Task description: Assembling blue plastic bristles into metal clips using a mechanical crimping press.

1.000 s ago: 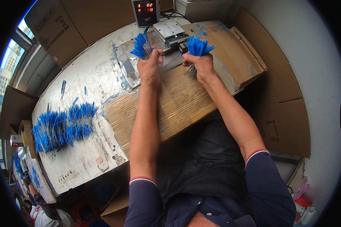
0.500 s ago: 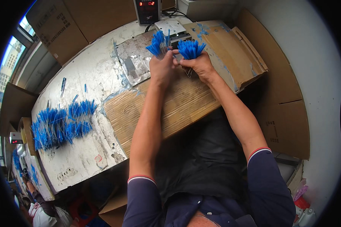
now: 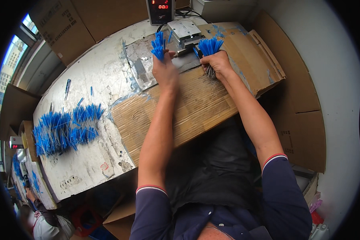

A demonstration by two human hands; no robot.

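My left hand is closed around a small bundle of blue-ended wires, their blue ends pointing up and away from me. This hand is partly smeared by motion, and its thumb and fingertips stick out to the right. Beside it, my right hand grips a thicker bundle of blue-ended wires. Bare grey wire ends show below the right fist. The two hands are apart, both over the far edge of the tape-covered cardboard. Just beyond the right bundle stands a small metal fixture.
A wide pile of blue-ended wires lies on the worn white table at left, near a pen. Behind the fixture stands a box with a red display. Cardboard covers the right side. Another person sits at lower left.
My hands were together at the thicker bundle and have moved apart. The left has shifted left with its wires, the right slightly right with its bundle. The red display reads differently.
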